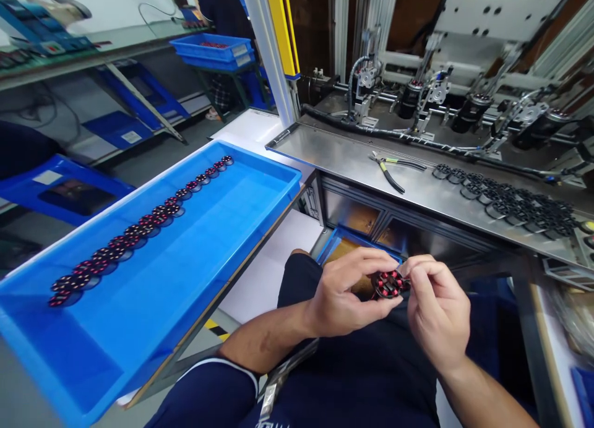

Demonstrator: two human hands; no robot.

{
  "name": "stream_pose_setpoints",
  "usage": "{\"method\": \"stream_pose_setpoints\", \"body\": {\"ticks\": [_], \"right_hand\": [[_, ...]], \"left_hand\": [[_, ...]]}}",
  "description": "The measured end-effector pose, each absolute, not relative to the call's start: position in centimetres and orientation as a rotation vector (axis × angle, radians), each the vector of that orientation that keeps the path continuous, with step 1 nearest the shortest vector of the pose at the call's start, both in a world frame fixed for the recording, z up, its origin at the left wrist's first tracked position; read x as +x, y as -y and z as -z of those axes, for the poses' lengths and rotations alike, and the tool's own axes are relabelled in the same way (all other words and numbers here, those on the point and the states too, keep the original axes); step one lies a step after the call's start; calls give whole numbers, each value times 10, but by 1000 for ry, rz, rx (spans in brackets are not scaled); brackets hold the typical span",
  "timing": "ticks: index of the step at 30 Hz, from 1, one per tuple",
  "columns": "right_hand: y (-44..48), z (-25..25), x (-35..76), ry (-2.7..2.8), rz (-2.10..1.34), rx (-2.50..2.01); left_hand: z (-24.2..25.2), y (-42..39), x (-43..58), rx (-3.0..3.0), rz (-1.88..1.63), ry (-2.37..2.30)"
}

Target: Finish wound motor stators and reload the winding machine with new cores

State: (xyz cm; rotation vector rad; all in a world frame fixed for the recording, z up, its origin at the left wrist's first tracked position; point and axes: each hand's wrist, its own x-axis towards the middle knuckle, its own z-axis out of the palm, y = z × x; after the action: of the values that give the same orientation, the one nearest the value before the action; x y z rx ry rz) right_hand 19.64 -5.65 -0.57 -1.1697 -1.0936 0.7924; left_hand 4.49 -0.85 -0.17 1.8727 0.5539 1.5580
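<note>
Left hand: the left hand sits low in the middle of the view, over the person's dark-clad lap, fingers curled, with thumb and fingertips closed on the left rim of a small wound stator.
Right hand: the right hand meets it from the other side, fingers bent inward, tips pinching the stator's right and upper edge.
Stator: a round black part with red-wound coils around its ring, held between both hands, clear of any surface, in front of the bench edge.
Blue tray: a large blue tray lies to the left, tilted across the view; a row of wound stators runs along its far side, overlapping one another from the near left corner to the far end.
Steel bench: a steel bench top stretches across the upper right.
Pliers: a pair of pliers lies on the bench, handles spread.
Black parts: a cluster of black ring parts lies on the bench to the right of the pliers.
Machine: fixtures and a black corrugated hose stand behind the bench top.
Background: blue bins sit on a rack at far left.
</note>
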Motion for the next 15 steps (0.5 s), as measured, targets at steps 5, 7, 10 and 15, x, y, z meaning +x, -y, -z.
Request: {"method": "stream_pose_setpoints", "body": {"ticks": [5,7,10,15], "right_hand": [[61,13,199,1128,-883,-1009],[62,12,201,1189,-893,-1013],[64,9,202,1210,-862,-1041],[67,3,202,1193,-789,-1069]], "left_hand": [[5,4,43,1687,-1515,-605],[3,3,42,1657,-1495,-609],[1,4,42,1626,-1461,-596],[2,6,41,1639,-1440,-579]]}}
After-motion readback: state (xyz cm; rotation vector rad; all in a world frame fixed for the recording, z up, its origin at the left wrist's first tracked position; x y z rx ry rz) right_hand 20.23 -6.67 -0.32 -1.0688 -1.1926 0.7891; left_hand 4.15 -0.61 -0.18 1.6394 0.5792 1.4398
